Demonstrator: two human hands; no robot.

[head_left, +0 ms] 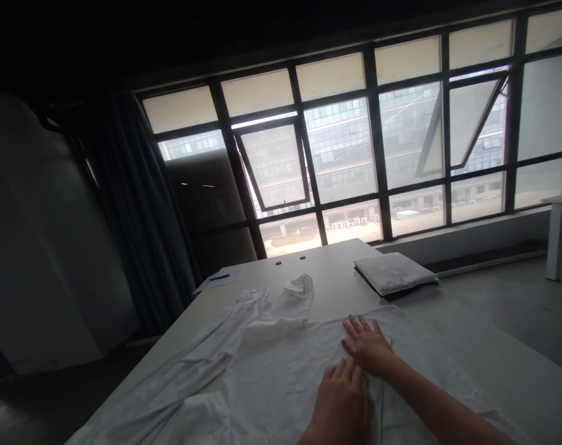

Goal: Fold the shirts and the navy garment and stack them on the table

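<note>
A white long-sleeved garment [271, 364] lies spread out on a white table [494, 364], its sleeves trailing off to the left. My right hand [366, 345] rests flat on the garment's upper middle, fingers stretched out and pointing away from me. My left hand [343, 402] lies flat on the cloth just below and left of the right hand, fingers extended and close together. Neither hand holds anything.
A folded stack of white and dark cloth [394, 275] sits at the table's far right. A sheet of paper with a pen [220, 278] lies at the far left corner. Large windows [355, 148] stand behind; a dark curtain [136, 210] hangs at left. Another table [561, 228] stands far right.
</note>
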